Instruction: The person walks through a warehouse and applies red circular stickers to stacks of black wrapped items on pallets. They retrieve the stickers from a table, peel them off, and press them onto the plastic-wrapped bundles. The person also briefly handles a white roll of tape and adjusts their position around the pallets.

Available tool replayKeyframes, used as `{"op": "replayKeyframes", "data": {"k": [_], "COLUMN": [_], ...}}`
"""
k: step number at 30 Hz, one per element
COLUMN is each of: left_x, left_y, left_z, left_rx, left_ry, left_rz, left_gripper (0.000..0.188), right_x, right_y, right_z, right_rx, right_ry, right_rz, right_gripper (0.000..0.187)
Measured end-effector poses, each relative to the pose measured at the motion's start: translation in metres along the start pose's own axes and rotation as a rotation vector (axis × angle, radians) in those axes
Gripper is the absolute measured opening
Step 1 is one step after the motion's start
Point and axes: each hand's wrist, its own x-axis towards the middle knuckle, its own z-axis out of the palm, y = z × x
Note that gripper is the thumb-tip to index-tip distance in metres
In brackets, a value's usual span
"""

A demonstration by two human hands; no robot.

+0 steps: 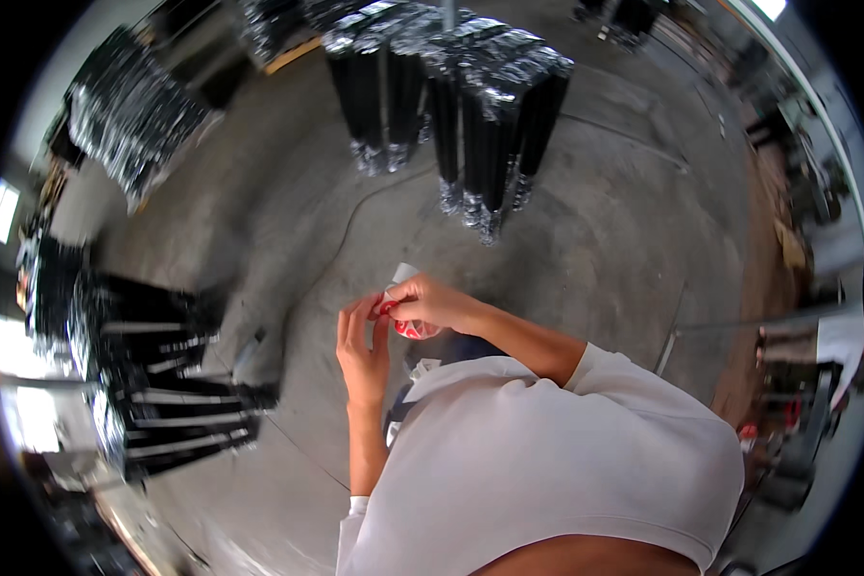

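Note:
In front of my body both hands meet at a small red-and-white item (417, 329), which looks like a roll of printed tape or labels; its exact kind is unclear. A white strip or end (404, 273) sticks out beyond my right fingers. My left hand (360, 348) pinches the red part, its thumb and fingertips pressed together. From the right, my right hand (434, 301) closes over the top, and its fingers touch those of the left. The hands cover much of the item.
Black bundles wrapped in shiny film (490, 86) stand upright on the grey concrete floor (605, 240) ahead. More wrapped bundles (163, 384) are at the left, and a wrapped stack (134, 106) is at the far left. A thin cable (344, 230) crosses the floor. Another person (835, 346) is at the right edge.

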Motion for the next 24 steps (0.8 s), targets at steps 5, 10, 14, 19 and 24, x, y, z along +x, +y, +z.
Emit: {"op": "replayKeyframes", "data": {"k": [5, 10, 14, 19, 24], "left_x": [0.044, 0.095, 0.144, 0.22, 0.304], "left_y": [-0.016, -0.039, -0.036, -0.03, -0.024], "left_z": [0.028, 0.071, 0.111, 0.178, 0.267], "left_rx": [-0.203, -0.385, -0.607, -0.68, -0.691], "left_ry": [-0.214, -0.357, -0.428, -0.507, -0.511], "left_rz": [-0.062, -0.077, -0.277, -0.431, -0.384], "left_gripper": [0.017, 0.01, 0.005, 0.008, 0.013], "right_x": [0.002, 0.011, 0.028, 0.052, 0.045], "right_y": [-0.011, -0.015, -0.026, -0.048, -0.063], "right_z": [-0.031, -0.078, -0.131, -0.225, -0.321], "right_rx": [-0.106, -0.112, -0.115, -0.124, -0.02], "right_ry": [0.182, 0.26, 0.259, 0.217, 0.332], "right_rz": [-0.013, -0.042, -0.116, -0.113, -0.054], "right_gripper": [0.016, 0.018, 0.018, 0.019, 0.02]}}
